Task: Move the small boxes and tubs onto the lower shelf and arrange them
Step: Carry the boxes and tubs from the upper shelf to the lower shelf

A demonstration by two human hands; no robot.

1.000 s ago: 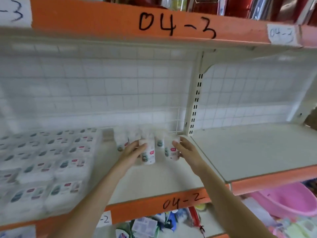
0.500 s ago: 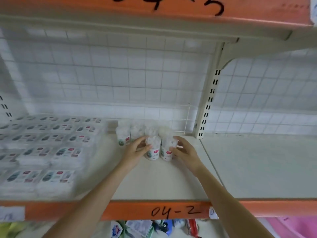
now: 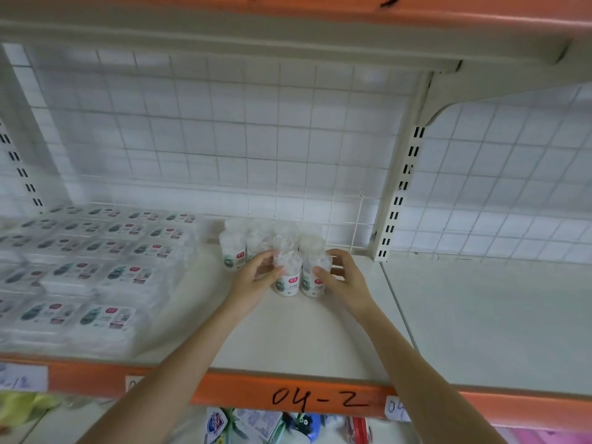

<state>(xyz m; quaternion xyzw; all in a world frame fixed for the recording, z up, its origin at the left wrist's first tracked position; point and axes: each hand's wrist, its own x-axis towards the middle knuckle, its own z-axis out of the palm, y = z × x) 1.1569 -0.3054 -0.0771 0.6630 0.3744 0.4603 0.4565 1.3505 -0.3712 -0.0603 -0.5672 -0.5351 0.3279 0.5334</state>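
Head view: on the pale shelf with the orange front edge marked "04-2", a cluster of small clear tubs stands upright against the wire grid back panel, just left of the slotted upright post. Two tubs stand in front of the rest, side by side and touching or nearly so: the front left tub and the front right tub, each with a red and green label low on its side.

The left hand comes in from 7 o'clock; its fingers curl round the left side of the front left tub, thumb tip near the upper wall, so the tub lies at the hand's 2 o'clock. The right hand comes in from 5 o'clock; its thumb presses the front right tub's near side and its fingers curl round behind it, the tub lying at the hand's 9 o'clock. The other tubs sit beyond both hands, toward 12 o'clock.

At 9 o'clock of the cluster, well apart from the hands, flat clear boxes with like labels lie in neat stacked rows. Below the shelf edge, at 6 o'clock, mixed packets show, too blurred to tell.
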